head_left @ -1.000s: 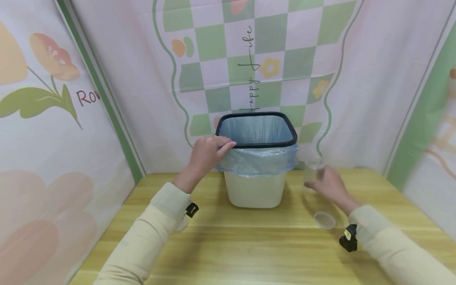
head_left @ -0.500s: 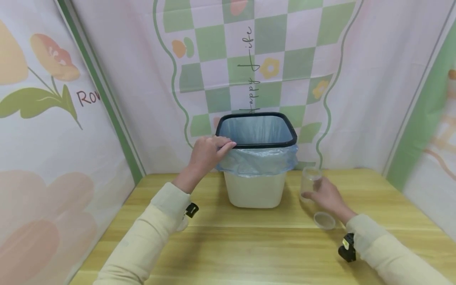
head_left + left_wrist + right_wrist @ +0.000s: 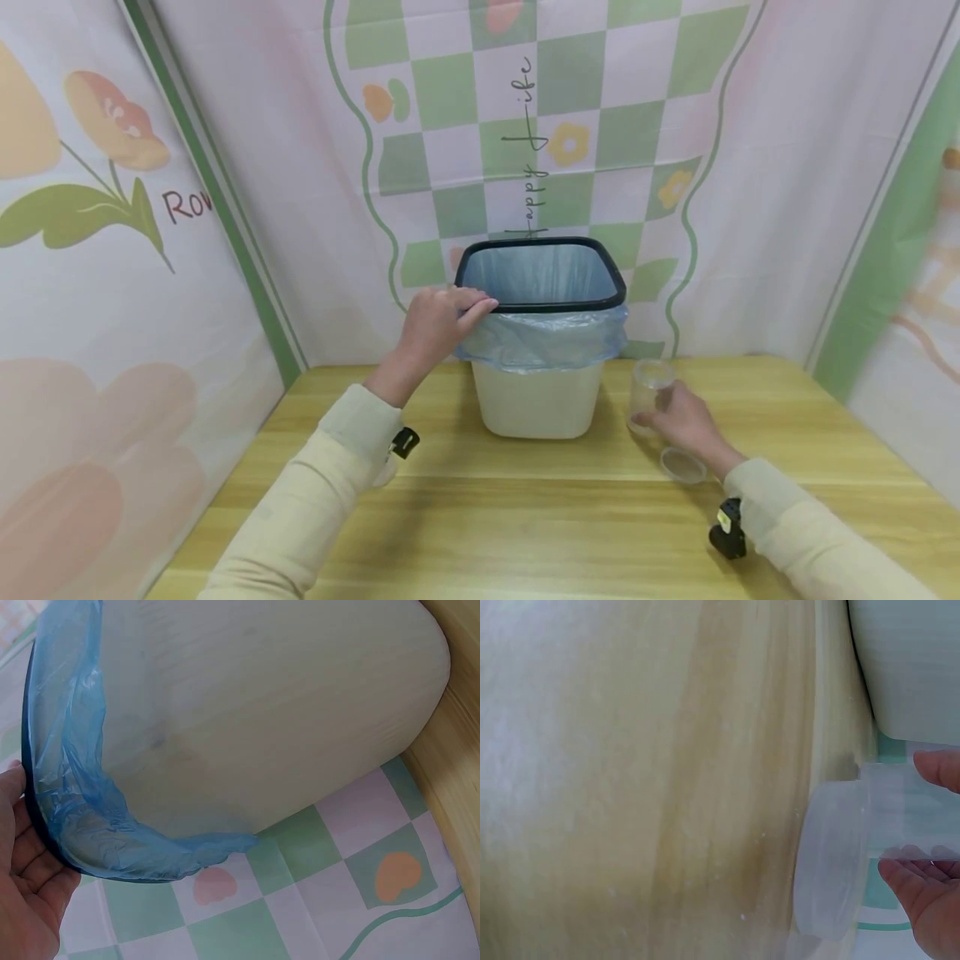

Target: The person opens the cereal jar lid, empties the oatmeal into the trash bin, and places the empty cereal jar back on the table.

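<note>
A cream trash bin (image 3: 538, 404) with a black rim (image 3: 558, 307) and a blue plastic liner (image 3: 543, 337) stands upright at the back of the table. My left hand (image 3: 438, 327) grips the rim at its front left corner; the left wrist view shows the fingers (image 3: 52, 892) at the rim's edge. To the right of the bin, my right hand (image 3: 688, 421) holds a clear plastic jar (image 3: 649, 396) upright by its side, apart from the bin. Its base looks to be at the tabletop. A round translucent lid (image 3: 683, 465) lies flat just in front of the jar.
The wooden table (image 3: 480, 533) reaches back to a printed fabric backdrop (image 3: 510, 158). Another fabric wall (image 3: 135, 292) borders the table's left side. A black wrist camera (image 3: 727, 531) sits on the right sleeve, low above the table.
My right hand has brought the clear jar down and slightly toward me, to table level. The left hand, the bin and the lid have stayed where they were.
</note>
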`<state>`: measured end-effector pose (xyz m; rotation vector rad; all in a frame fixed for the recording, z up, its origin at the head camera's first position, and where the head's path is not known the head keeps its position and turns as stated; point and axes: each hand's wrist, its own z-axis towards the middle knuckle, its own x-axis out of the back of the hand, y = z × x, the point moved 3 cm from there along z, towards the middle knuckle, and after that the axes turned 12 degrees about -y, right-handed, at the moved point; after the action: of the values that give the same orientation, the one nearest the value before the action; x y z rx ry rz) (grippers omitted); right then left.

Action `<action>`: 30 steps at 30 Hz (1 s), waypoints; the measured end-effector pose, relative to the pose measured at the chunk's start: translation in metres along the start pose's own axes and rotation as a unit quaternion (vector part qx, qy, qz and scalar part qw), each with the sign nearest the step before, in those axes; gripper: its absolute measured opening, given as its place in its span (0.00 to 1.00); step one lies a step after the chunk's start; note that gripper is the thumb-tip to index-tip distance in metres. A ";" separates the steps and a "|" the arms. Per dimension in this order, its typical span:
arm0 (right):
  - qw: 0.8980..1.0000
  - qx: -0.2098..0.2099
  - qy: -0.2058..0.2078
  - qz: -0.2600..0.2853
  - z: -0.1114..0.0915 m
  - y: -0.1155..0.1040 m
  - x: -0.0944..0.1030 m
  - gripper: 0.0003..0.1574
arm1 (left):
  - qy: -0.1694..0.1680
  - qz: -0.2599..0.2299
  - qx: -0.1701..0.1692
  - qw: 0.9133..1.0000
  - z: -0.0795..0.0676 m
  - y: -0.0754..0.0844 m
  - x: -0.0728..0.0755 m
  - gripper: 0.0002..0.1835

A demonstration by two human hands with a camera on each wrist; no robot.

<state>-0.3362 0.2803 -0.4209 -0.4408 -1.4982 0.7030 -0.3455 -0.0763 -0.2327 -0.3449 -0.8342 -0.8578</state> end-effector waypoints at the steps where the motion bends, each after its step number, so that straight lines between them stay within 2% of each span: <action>1: 1.000 0.000 0.001 0.000 0.000 0.001 -0.001 0.46 | -0.001 0.000 0.002 1.000 0.000 0.000 0.000 0.10; 7: 1.000 0.003 0.008 0.009 0.000 0.003 -0.003 0.44 | -0.003 -0.004 0.008 1.000 0.000 -0.001 -0.001 0.10; 15: 0.999 -0.011 -0.004 0.041 0.000 0.006 -0.006 0.47 | 0.009 -0.008 -0.004 1.000 0.000 0.000 0.000 0.09; 23: 0.999 -0.009 0.003 0.040 0.001 0.005 -0.008 0.45 | -0.005 0.012 -0.007 1.000 0.000 0.001 0.001 0.09; 30: 0.999 -0.010 0.003 0.039 -0.001 0.002 -0.009 0.42 | -0.009 0.017 -0.007 1.000 -0.002 0.002 0.002 0.14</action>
<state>-0.3345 0.2763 -0.4289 -0.5182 -1.4909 0.7477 -0.3422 -0.0772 -0.2324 -0.3776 -0.8369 -0.8299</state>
